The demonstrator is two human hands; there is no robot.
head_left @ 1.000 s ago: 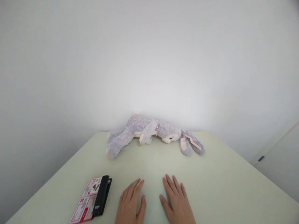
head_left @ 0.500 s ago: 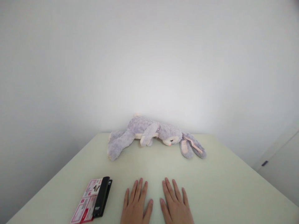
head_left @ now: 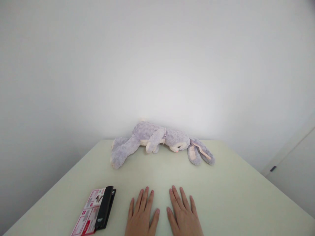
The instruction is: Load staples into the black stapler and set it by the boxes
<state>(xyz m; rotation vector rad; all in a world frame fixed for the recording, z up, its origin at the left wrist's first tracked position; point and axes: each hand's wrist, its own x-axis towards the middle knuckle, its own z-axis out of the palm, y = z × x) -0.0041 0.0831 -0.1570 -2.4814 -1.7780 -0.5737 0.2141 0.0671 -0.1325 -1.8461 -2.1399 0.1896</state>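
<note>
Filling the lower half of the view, the pale green surface (head_left: 233, 196) ran back to a plain white wall, with a white cabinet front showing at the far right. Next in size, the plush rabbit (head_left: 152, 139) lay on its side along the far edge of the surface, legs pointing left, head to the right, and its long ears spread flat beside the head. It was well apart from both hands. Nearer the person, the left hand (head_left: 141, 218) lay palm down on the surface, fingers stretched out and slightly spread, holding nothing. The right hand (head_left: 183, 216) lay just beside it in the same flat, open pose, also holding nothing; the two thumbs were near each other but apart. Left of the left hand, near it but not touching, a red and white card (head_left: 85, 218) lay flat near the front edge. A black stapler (head_left: 104, 211) rested along the card's right side, its length pointing away from the person.
</note>
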